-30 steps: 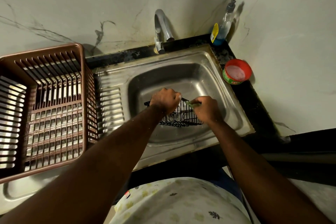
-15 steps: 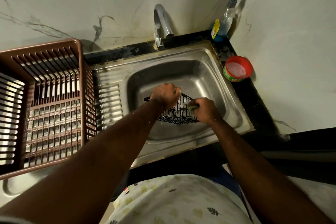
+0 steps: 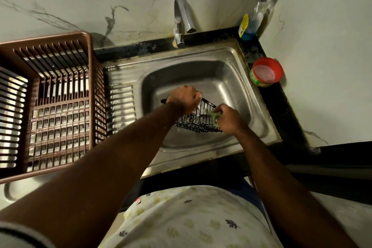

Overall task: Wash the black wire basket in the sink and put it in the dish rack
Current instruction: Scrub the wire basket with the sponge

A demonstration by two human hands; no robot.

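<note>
Mid-scrub: left hand grips the black wire basket over the sink; right hand pinches what looks like a green scrubber; rinsing and the dish rack at nine o'clock remain

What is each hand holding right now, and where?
Left hand grips the black wire basket by its far rim; right hand pinches a green scrubber.

faucet overhanging sink, dish rack leftward
</note>
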